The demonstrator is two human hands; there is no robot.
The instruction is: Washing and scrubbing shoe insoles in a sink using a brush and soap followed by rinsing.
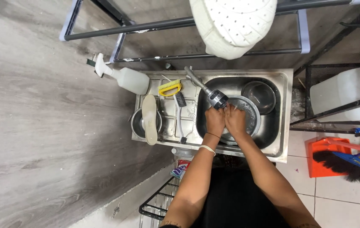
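A metal bowl [247, 116] sits in the sink [283, 126], centre-right of the frame, under the faucet head [217, 99]. Left hand [215, 120] and right hand [235, 120] press together over it; whether either grip holds anything, I cannot tell. A yellow brush [170, 88] lies left.

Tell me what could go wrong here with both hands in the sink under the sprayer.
1. Both hands, left hand and right hand, sit close under the faucet sprayer head over a steel bowl; water could bounce off it and splash out.
2. The shoe insole lies across a small pot on the drainboard; a nudge could tip it off.
3. The spray bottle lies overhanging the sink's corner and might roll off.
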